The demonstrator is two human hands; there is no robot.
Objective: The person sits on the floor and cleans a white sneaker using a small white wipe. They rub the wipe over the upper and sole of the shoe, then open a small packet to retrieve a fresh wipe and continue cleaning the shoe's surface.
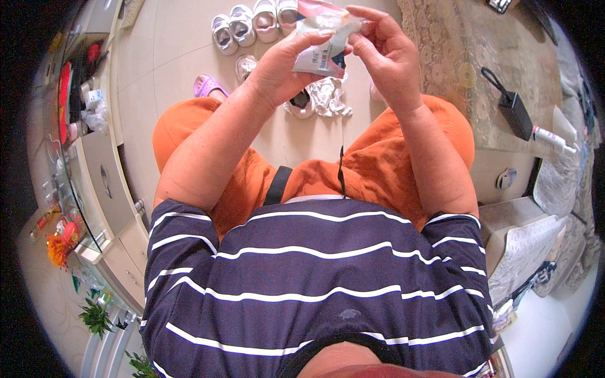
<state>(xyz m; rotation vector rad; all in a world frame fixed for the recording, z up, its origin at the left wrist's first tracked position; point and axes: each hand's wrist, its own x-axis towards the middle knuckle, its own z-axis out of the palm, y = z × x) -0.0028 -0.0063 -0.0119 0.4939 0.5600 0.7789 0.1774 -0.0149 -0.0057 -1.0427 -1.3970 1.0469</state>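
Observation:
My left hand [283, 64] grips a soft white, pink and dark blue plastic packet [315, 59] that bears printed writing. Its thumb lies across the packet's front. At the packet's right edge, my right hand [388, 54] pinches with thumb and fingers; whether something is between them there is hard to tell. Below the packet, crumpled white tissues or wipes [329, 97] lie on the tiled floor beside a shoe [301, 104], which is partly hidden by my left hand and wrist. Another light shoe [246, 65] stands just left of my left forearm.
White shoes [241, 28] stand in a row beyond my hands. To the right, a table with a patterned lace cover [453, 66] holds a black box with a loop [516, 115] and a white bottle [548, 138]. A glass-topped cabinet [101, 175] runs along the left.

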